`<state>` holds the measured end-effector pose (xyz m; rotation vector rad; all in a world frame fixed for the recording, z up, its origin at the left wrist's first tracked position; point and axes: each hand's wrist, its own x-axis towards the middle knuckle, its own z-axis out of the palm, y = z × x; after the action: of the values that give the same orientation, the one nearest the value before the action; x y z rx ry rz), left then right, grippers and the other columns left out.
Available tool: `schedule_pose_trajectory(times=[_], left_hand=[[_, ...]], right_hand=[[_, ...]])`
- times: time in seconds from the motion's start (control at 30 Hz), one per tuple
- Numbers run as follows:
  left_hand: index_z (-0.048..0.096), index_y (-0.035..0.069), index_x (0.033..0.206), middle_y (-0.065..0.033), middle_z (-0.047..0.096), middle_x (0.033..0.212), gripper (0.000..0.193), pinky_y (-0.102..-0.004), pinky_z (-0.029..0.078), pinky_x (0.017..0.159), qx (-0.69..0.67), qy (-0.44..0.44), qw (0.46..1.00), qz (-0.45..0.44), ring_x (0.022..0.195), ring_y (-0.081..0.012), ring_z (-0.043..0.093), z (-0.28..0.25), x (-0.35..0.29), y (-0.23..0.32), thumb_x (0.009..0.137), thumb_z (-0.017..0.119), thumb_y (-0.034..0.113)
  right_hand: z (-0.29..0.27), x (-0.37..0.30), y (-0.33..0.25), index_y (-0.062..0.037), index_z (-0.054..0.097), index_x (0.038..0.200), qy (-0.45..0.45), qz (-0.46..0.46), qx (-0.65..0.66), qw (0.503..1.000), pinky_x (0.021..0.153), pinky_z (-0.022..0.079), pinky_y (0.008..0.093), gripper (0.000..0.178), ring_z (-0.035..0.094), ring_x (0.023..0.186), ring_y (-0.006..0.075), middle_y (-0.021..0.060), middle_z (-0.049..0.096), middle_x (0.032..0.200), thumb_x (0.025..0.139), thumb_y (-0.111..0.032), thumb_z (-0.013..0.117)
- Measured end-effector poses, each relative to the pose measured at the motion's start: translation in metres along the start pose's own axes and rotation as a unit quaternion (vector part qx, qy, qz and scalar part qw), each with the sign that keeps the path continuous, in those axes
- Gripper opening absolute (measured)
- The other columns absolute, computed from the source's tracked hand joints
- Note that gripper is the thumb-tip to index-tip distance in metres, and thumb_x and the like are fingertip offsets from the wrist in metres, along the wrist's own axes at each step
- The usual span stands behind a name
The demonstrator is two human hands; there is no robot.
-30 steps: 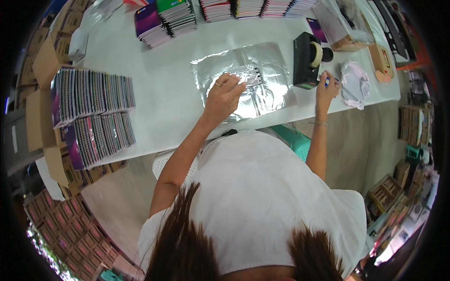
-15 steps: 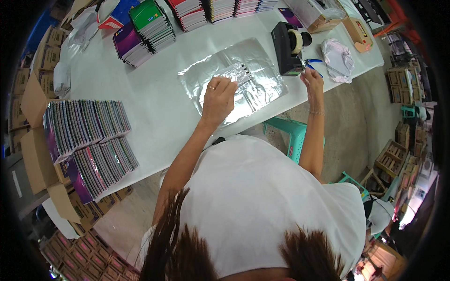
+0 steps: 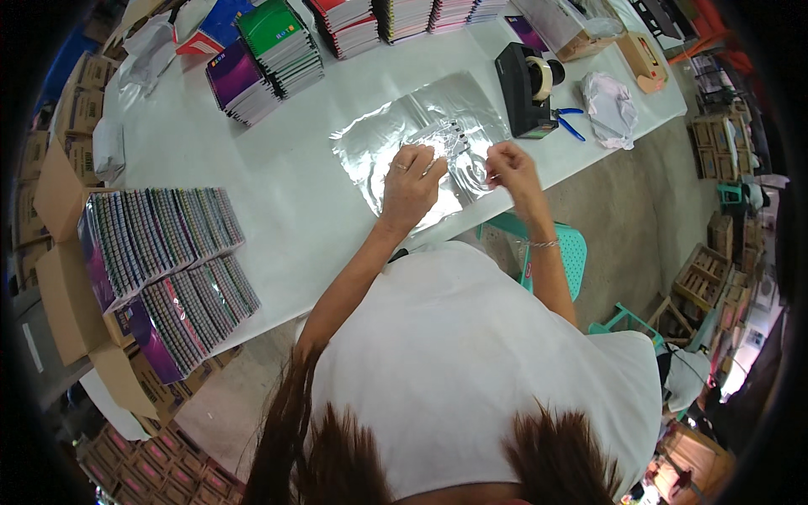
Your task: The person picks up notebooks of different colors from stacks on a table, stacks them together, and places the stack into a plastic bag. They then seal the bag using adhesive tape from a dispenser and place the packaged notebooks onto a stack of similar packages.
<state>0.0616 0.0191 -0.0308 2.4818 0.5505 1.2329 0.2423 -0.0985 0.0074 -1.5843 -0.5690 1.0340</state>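
Observation:
A stack of shiny clear plastic bags (image 3: 379,126) lies on the table in front of me. On it is a small clear packet (image 3: 443,136) with a row of dark marks along its far right edge. My left hand (image 3: 411,189) is closed at the near side of this packet, fingers curled down, with clear plastic under them. My right hand (image 3: 518,178) hovers at the right edge of the bags, thumb and fingers pinched. Whatever sits in that pinch is too small to make out. Just beyond it stands a black tape dispenser (image 3: 523,101) with a roll of tape (image 3: 541,77).
Blue-handled pliers (image 3: 571,124) and crumpled white plastic (image 3: 609,109) lie right of the dispenser. Spiral notebooks (image 3: 282,46) are stacked along the far side. An open carton (image 3: 67,286) with rows of notebooks (image 3: 164,236) stands left. A green stool (image 3: 572,252) is below the table edge.
My right hand has moved left from the tape dispenser to the edge of the plastic bags. My left hand stays closed over the clear packet. The whole view has shifted slightly.

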Motion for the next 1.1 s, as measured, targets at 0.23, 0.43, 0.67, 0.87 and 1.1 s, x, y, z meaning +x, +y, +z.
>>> schedule_pose_trajectory(times=[0.23, 0.43, 0.67, 0.87, 1.1], left_hand=[[0.065, 0.008, 0.094, -0.0070, 0.062, 0.106, 0.024, -0.0414, 0.052, 0.088, -0.006, 0.003, 1.000, 0.020, 0.106, -0.0274, 0.058, 0.002, -0.002, -0.003, 0.072, 0.070, 0.001], [0.066, 0.006, 0.097, -0.0065, 0.062, 0.107, 0.023, -0.0415, 0.053, 0.086, -0.006, 0.010, 1.000, 0.018, 0.107, -0.0279, 0.059, 0.004, -0.005, -0.007, 0.075, 0.072, 0.002], [0.047, 0.013, 0.143, -0.0119, 0.046, 0.145, 0.068, -0.0566, 0.025, 0.116, -0.025, -0.109, 0.990, -0.091, 0.136, -0.0313, 0.040, -0.027, 0.010, 0.006, 0.080, 0.074, 0.015], [0.033, 0.018, 0.157, -0.0104, 0.029, 0.162, 0.083, -0.0591, 0.009, 0.121, 0.042, -0.228, 0.968, -0.099, 0.150, -0.0305, 0.024, -0.031, 0.011, 0.007, 0.084, 0.073, 0.028], [0.041, 0.015, 0.149, -0.0165, 0.049, 0.138, 0.088, -0.0603, 0.015, 0.117, 0.071, -0.171, 0.972, -0.147, 0.138, -0.0320, 0.040, -0.008, 0.039, 0.026, 0.076, 0.081, 0.043]], right_hand=[[0.058, -0.004, -0.014, -0.0045, 0.063, 0.087, 0.010, 0.026, 0.018, 0.999, 0.050, 0.043, 0.0196, 0.023, 0.056, 0.056, 0.0047, -0.0006, 0.062, 0.068, 0.093, -0.024, 0.074], [0.066, -0.001, -0.017, -0.0035, 0.062, 0.080, 0.035, 0.022, -0.009, 0.999, 0.047, 0.042, 0.0190, 0.028, 0.053, 0.052, 0.0046, 0.0013, 0.063, 0.065, 0.091, -0.025, 0.076], [0.069, 0.000, -0.007, -0.0041, 0.060, 0.078, 0.059, 0.036, 0.016, 0.997, 0.047, 0.043, 0.0189, 0.029, 0.054, 0.051, 0.0052, 0.0022, 0.062, 0.064, 0.090, -0.024, 0.078], [0.064, 0.007, 0.043, -0.0053, 0.054, 0.072, 0.074, -0.070, 0.013, 0.995, 0.048, 0.040, 0.0240, 0.034, 0.050, 0.052, 0.0070, 0.0013, 0.059, 0.061, 0.090, -0.022, 0.077], [0.015, 0.017, 0.084, -0.0011, 0.063, 0.082, -0.029, -0.027, -0.234, 0.971, 0.054, 0.046, 0.0330, 0.029, 0.054, 0.060, 0.0152, 0.0058, 0.066, 0.072, 0.092, -0.027, 0.073]])
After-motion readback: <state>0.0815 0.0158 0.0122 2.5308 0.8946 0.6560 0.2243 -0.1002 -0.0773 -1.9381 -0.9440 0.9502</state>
